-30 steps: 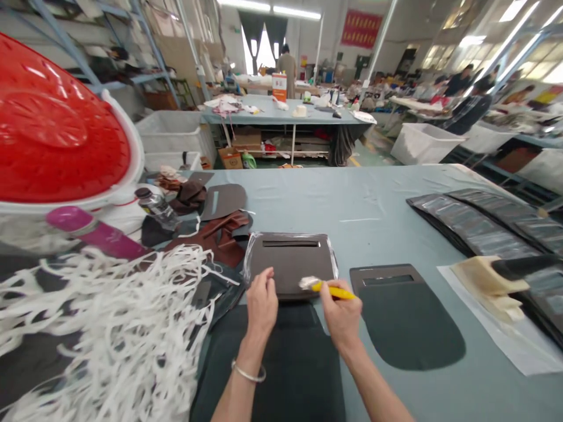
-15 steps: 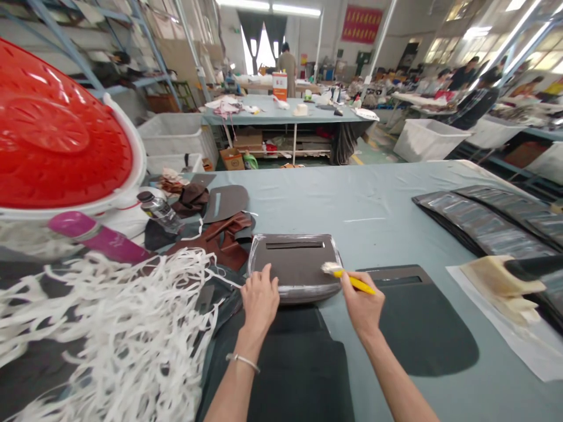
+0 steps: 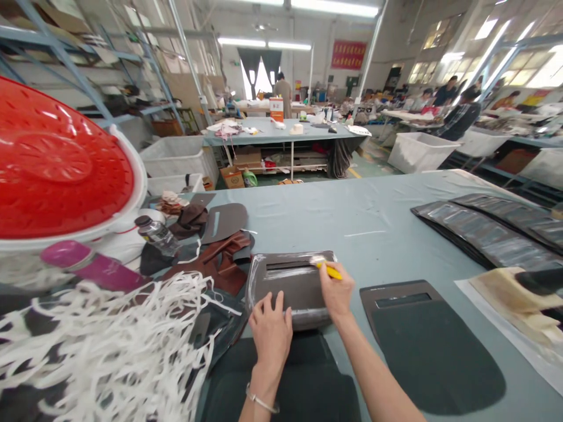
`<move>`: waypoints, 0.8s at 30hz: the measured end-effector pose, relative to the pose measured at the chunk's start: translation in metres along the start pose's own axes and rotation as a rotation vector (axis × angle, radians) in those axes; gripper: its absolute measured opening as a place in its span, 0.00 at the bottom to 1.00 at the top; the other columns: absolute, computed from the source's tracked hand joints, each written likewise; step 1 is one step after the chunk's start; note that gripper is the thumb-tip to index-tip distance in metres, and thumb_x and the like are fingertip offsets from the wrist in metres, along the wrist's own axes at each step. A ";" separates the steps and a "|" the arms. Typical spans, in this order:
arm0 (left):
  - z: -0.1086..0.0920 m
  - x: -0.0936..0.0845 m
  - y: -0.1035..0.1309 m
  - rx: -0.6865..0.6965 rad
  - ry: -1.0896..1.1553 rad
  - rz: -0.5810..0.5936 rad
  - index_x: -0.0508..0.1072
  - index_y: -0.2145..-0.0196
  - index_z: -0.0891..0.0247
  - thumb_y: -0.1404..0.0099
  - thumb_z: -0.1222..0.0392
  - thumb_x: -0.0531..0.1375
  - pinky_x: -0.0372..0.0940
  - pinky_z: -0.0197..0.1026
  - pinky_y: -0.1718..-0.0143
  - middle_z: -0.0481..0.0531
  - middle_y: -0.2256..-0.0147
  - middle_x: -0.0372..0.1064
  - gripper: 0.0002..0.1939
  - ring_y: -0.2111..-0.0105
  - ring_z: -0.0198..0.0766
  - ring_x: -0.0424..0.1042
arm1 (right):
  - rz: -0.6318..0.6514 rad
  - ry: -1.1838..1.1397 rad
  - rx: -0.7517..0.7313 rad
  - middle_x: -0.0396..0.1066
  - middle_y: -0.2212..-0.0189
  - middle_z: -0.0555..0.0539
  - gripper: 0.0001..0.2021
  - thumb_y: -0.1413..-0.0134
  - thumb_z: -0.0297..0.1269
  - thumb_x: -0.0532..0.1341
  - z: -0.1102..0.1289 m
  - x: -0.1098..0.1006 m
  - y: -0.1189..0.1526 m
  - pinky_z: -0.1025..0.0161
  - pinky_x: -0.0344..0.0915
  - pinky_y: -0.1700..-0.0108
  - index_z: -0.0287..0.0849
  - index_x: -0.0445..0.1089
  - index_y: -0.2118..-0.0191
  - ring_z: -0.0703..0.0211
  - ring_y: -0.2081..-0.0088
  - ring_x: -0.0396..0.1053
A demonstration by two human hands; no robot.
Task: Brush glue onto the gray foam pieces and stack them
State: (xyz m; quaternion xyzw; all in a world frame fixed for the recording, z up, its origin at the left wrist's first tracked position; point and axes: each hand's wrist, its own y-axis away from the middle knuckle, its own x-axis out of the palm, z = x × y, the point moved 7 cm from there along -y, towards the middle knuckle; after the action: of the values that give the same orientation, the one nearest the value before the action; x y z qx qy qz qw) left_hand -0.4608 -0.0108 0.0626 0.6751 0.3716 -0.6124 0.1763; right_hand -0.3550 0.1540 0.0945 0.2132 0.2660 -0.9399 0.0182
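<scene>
A dark grey-brown slotted panel [image 3: 285, 287] with rounded corners lies in front of me, white smears along its edges. My left hand [image 3: 271, 325] rests on its near left part, fingers spread. In my right hand [image 3: 336, 287] is a yellow-handled brush [image 3: 329, 271], its pale bristles touching the panel near the right end of the slot. To the right lies a flat dark green piece [image 3: 433, 346] with a similar slot. Dark sheet material [image 3: 281, 381] spreads beneath and nearer than the panel.
White strips [image 3: 118, 346] are heaped at left, beside a purple spray can [image 3: 92, 264], a bottle [image 3: 156, 234] and brown scraps [image 3: 220, 264]. A large red basket [image 3: 57, 164] stands at far left. Stacked dark panels [image 3: 488, 228] and a cream-coloured block [image 3: 505, 293] are at right.
The brush in my right hand has moved from the panel's right side up to its far edge by the slot. My left hand has shifted right along the near edge. The view has tilted up.
</scene>
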 end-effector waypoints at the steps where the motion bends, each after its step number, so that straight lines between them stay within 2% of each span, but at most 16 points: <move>1: -0.001 0.001 0.000 0.001 -0.004 0.001 0.66 0.46 0.54 0.36 0.57 0.51 0.58 0.50 0.54 0.57 0.47 0.62 0.20 0.51 0.48 0.59 | 0.088 -0.076 -0.063 0.74 0.70 0.46 0.11 0.45 0.39 0.55 0.017 0.023 0.005 0.66 0.63 0.63 0.41 0.72 0.67 0.60 0.69 0.69; 3: -0.002 0.002 0.001 0.001 -0.011 0.006 0.67 0.47 0.55 0.36 0.58 0.51 0.58 0.50 0.54 0.57 0.47 0.62 0.19 0.50 0.49 0.59 | 0.245 -0.172 -0.148 0.74 0.68 0.47 0.09 0.46 0.37 0.55 0.045 0.067 0.015 0.68 0.63 0.61 0.43 0.72 0.66 0.61 0.67 0.70; 4: -0.002 0.003 0.001 -0.004 -0.013 0.006 0.67 0.47 0.55 0.36 0.58 0.51 0.58 0.50 0.55 0.57 0.47 0.62 0.19 0.50 0.49 0.59 | 0.287 -0.174 -0.151 0.74 0.69 0.48 0.08 0.46 0.37 0.56 0.050 0.081 0.017 0.68 0.63 0.62 0.43 0.72 0.67 0.62 0.68 0.70; 5: -0.002 0.003 0.001 -0.010 -0.013 0.004 0.67 0.47 0.54 0.36 0.57 0.51 0.58 0.50 0.55 0.56 0.47 0.62 0.19 0.50 0.48 0.59 | 0.309 -0.158 -0.136 0.74 0.70 0.49 0.08 0.46 0.36 0.56 0.047 0.088 0.015 0.69 0.63 0.63 0.44 0.72 0.67 0.62 0.70 0.70; 6: -0.002 0.002 0.001 -0.017 -0.009 0.000 0.67 0.47 0.54 0.36 0.57 0.51 0.58 0.50 0.55 0.56 0.47 0.62 0.19 0.50 0.48 0.59 | 0.305 -0.125 -0.109 0.74 0.72 0.50 0.08 0.46 0.37 0.56 0.036 0.085 0.009 0.69 0.63 0.65 0.44 0.72 0.68 0.62 0.71 0.70; 8: -0.002 0.000 0.001 -0.031 0.000 -0.003 0.66 0.46 0.53 0.36 0.56 0.51 0.58 0.50 0.55 0.56 0.47 0.61 0.20 0.51 0.48 0.59 | 0.227 -0.017 -0.046 0.73 0.74 0.49 0.09 0.46 0.38 0.55 0.003 0.055 -0.010 0.68 0.61 0.68 0.44 0.72 0.69 0.62 0.74 0.68; 10: -0.003 -0.001 -0.001 -0.048 0.008 0.010 0.67 0.47 0.53 0.37 0.56 0.52 0.58 0.50 0.56 0.56 0.47 0.61 0.20 0.52 0.48 0.60 | 0.076 0.112 0.008 0.73 0.75 0.48 0.11 0.46 0.40 0.55 -0.034 0.006 -0.030 0.67 0.61 0.68 0.43 0.72 0.70 0.61 0.75 0.68; 12: -0.005 -0.001 -0.005 -0.078 0.018 0.031 0.68 0.49 0.55 0.39 0.58 0.54 0.58 0.51 0.56 0.57 0.49 0.61 0.20 0.52 0.50 0.60 | -0.035 0.181 0.047 0.73 0.75 0.47 0.13 0.44 0.42 0.54 -0.062 -0.035 -0.041 0.66 0.60 0.67 0.42 0.72 0.67 0.60 0.74 0.68; 13: -0.008 0.000 -0.008 -0.095 0.032 0.041 0.69 0.50 0.56 0.40 0.60 0.55 0.58 0.52 0.56 0.58 0.50 0.62 0.19 0.52 0.50 0.61 | -0.044 0.188 0.060 0.73 0.74 0.46 0.14 0.44 0.43 0.53 -0.072 -0.047 -0.042 0.66 0.61 0.68 0.42 0.73 0.64 0.60 0.74 0.68; 15: -0.020 0.005 -0.014 -0.098 0.121 0.058 0.70 0.53 0.60 0.42 0.65 0.54 0.59 0.53 0.55 0.59 0.53 0.63 0.18 0.53 0.51 0.62 | 0.014 0.166 0.077 0.73 0.74 0.46 0.16 0.42 0.44 0.51 -0.084 -0.055 -0.038 0.66 0.61 0.69 0.43 0.72 0.60 0.60 0.75 0.69; 18: -0.055 0.023 -0.027 -0.039 0.482 0.127 0.69 0.55 0.64 0.42 0.67 0.51 0.61 0.48 0.54 0.59 0.57 0.65 0.17 0.58 0.43 0.66 | 0.111 0.103 0.113 0.73 0.74 0.47 0.16 0.41 0.45 0.50 -0.088 -0.050 -0.019 0.66 0.62 0.71 0.45 0.72 0.58 0.59 0.76 0.69; 21: -0.088 0.046 -0.042 -0.127 0.888 0.243 0.69 0.56 0.67 0.41 0.60 0.55 0.63 0.45 0.54 0.59 0.57 0.67 0.16 0.63 0.38 0.69 | 0.134 0.022 0.141 0.74 0.72 0.47 0.16 0.39 0.44 0.49 -0.079 -0.051 0.001 0.66 0.63 0.69 0.44 0.70 0.55 0.59 0.73 0.70; 24: -0.109 0.060 -0.055 -0.238 1.065 0.320 0.71 0.58 0.69 0.46 0.49 0.60 0.65 0.44 0.57 0.62 0.58 0.70 0.22 0.64 0.40 0.71 | 0.154 -0.140 0.145 0.74 0.67 0.46 0.15 0.38 0.43 0.48 -0.060 -0.058 0.014 0.65 0.66 0.63 0.44 0.68 0.55 0.60 0.68 0.72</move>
State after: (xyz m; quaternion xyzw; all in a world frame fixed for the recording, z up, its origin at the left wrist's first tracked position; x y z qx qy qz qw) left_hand -0.4258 0.1184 0.0371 0.9140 0.3691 -0.1069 0.1301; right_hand -0.2771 0.1682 0.0651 0.1676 0.1781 -0.9651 0.0931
